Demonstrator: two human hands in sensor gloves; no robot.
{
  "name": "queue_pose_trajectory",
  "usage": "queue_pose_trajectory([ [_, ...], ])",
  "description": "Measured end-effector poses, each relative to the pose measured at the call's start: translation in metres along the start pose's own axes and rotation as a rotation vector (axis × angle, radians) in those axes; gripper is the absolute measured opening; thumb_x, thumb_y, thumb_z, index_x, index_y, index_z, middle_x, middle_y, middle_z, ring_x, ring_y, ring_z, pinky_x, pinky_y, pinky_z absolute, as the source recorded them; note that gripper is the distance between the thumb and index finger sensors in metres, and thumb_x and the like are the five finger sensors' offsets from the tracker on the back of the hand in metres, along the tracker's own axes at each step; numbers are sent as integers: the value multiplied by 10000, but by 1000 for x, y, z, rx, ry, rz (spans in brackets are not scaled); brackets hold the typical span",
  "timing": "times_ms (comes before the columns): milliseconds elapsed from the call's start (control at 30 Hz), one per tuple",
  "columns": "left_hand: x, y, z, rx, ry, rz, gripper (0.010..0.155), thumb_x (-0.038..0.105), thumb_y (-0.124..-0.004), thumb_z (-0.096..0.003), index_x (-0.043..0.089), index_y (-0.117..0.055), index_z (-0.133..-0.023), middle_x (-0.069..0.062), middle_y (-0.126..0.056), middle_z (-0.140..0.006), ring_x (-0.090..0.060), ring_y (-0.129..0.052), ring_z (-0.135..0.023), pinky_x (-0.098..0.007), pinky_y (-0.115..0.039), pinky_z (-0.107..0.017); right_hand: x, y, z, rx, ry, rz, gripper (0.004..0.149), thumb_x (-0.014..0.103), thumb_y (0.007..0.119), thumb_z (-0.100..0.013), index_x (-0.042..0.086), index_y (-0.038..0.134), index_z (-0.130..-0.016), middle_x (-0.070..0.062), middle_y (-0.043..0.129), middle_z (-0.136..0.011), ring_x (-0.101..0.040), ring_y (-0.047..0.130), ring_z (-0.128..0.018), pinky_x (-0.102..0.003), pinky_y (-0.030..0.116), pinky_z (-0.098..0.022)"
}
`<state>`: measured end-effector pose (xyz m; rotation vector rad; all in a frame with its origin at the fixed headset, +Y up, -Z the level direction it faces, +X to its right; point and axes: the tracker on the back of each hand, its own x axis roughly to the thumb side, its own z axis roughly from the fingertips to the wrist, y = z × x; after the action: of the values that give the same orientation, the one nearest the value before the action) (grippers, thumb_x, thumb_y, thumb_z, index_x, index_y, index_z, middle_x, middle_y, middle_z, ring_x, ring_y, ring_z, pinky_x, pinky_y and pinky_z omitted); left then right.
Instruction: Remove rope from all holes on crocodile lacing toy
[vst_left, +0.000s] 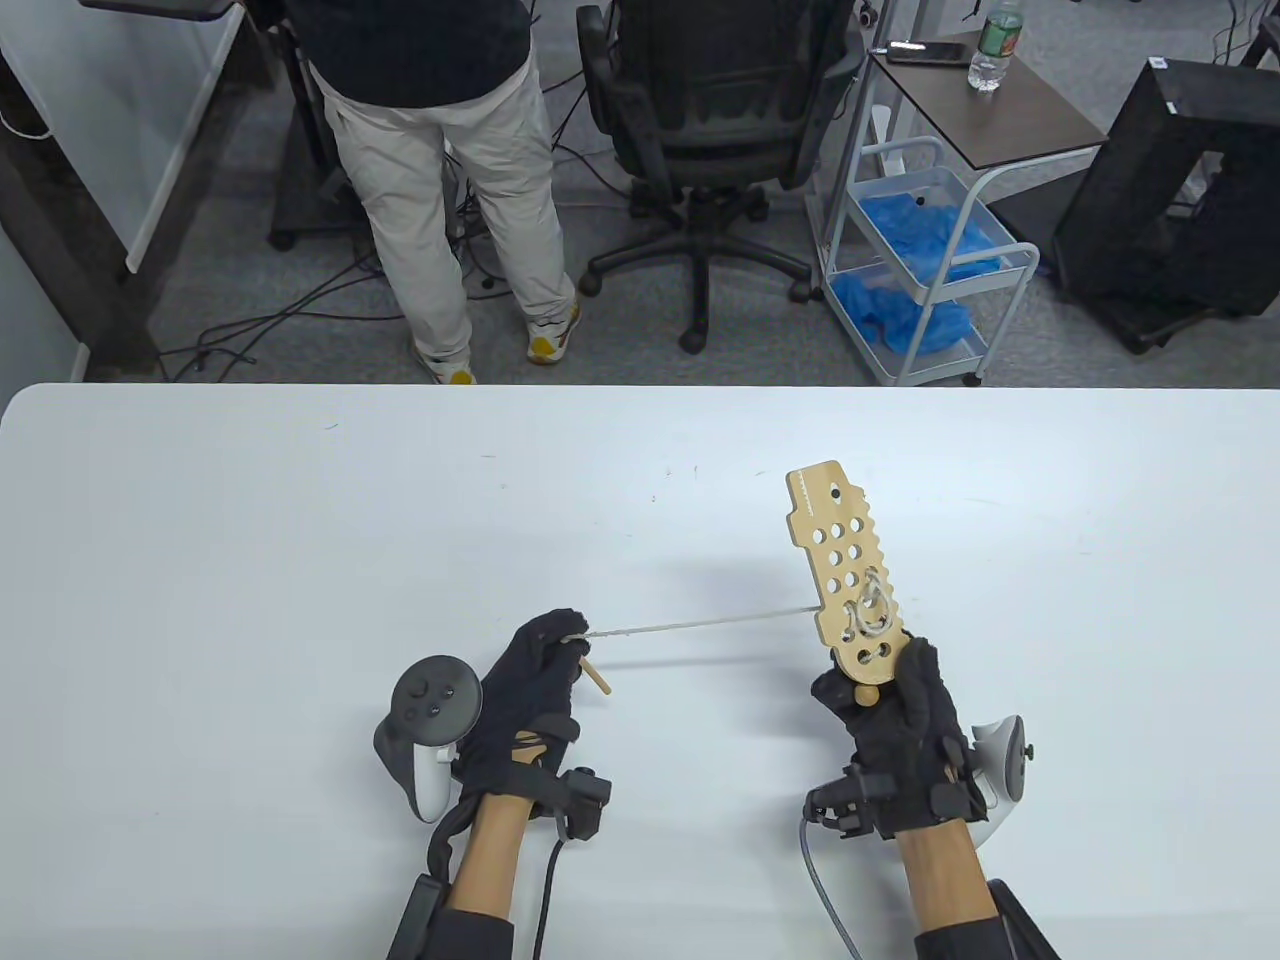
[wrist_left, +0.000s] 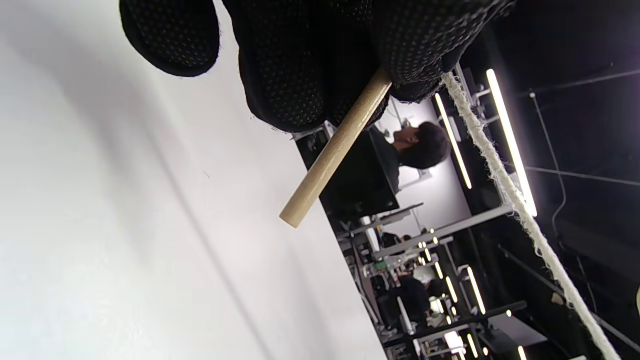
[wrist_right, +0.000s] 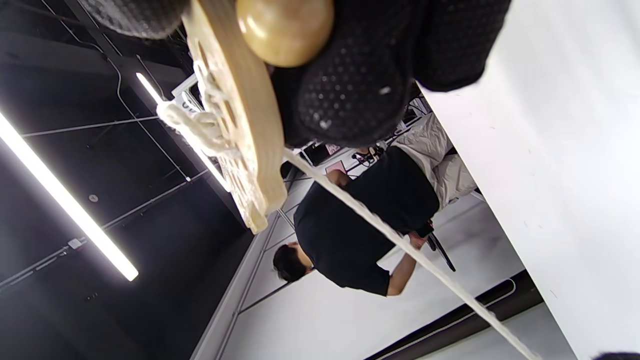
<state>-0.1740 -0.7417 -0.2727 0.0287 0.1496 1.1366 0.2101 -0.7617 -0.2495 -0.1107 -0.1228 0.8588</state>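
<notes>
While the right hand grips the crocodile board upright at lower right, its long axis running up-frame, the rope stretches taut leftward from its lower holes to the left hand, pinching the wooden needle above the counter.

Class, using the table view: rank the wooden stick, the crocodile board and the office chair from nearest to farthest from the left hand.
1. Wooden stick: held in the left hand.
2. Crocodile board: to the right, held up by the right hand.
3. Office chair: beyond the table's far edge.
</notes>
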Motion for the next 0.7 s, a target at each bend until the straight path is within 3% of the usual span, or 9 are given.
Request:
queue_pose_trajectory([
  [700,-19,20,2,134,113,193,421,440,-699,-554,421,-683,-974,77,-920,-842,-115,-957,-678,-484,-786,-624,6,-18,-1,-97,-38,-128,509,466,673,-496,139,720,-884,-132,904,-747,-270,960,-529,-547,745,-549],
])
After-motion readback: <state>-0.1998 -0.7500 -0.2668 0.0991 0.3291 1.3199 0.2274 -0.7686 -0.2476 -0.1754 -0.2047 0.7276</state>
